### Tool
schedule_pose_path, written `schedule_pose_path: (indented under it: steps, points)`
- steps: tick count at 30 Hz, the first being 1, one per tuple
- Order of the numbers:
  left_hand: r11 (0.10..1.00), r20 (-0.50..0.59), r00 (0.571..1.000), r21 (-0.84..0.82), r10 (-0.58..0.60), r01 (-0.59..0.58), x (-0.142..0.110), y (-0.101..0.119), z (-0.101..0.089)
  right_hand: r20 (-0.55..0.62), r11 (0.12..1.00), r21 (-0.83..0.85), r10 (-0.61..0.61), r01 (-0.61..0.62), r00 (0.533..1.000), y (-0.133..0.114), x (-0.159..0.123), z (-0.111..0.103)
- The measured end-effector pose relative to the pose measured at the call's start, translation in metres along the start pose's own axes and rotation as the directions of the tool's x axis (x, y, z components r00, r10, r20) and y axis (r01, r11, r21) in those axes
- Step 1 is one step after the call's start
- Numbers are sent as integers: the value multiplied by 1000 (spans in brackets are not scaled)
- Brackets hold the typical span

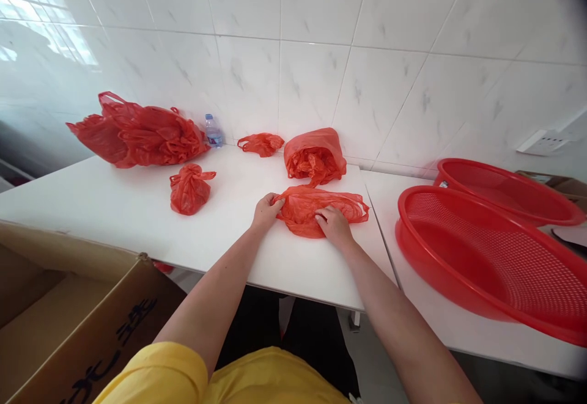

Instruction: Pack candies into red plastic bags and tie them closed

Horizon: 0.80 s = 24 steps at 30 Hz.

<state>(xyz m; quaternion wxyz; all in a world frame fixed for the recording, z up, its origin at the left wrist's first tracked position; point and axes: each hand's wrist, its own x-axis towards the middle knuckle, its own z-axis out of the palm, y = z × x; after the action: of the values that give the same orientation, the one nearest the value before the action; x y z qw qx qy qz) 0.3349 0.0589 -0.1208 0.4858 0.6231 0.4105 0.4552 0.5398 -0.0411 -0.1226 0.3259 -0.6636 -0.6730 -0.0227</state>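
A thin red plastic bag [300, 211] lies spread out on the white table in front of me. My left hand [267, 211] pinches its left end between thumb and fingers. On the bag's right half rests my right hand [334, 225], its fingers bent against the plastic; whether they grip any of it I cannot make out. Just behind stands a red bag stuffed with crumpled bags [316, 154]. To the left sits a small knotted red bag [189, 190] with something bulky inside.
A large heap of red bags [147, 132], a water bottle [213, 132] and a small crumpled bag [262, 143] line the wall. Two red perforated baskets [458, 257] stand at right. An open cardboard box [105, 330] is at lower left, beside the table edge.
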Motion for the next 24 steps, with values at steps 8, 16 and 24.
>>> schedule_pose_path:
  steps: [8, 16, 24]
  points:
    - [1000, 9, 1000, -11, -3, 3, -1, 0, -2, -134, 994, -96, 36, -49, 990, -4, -1, -1]
    - [1000, 41, 999, -18, -7, 8, 2, 1, -3, -20, 988, -151, 23, -26, 1000, -7, 0, 1]
    - [999, 3, 999, 22, 35, -35, 22, 5, 0, -10, 992, -130, -9, 7, 1000, -7, 1, 0]
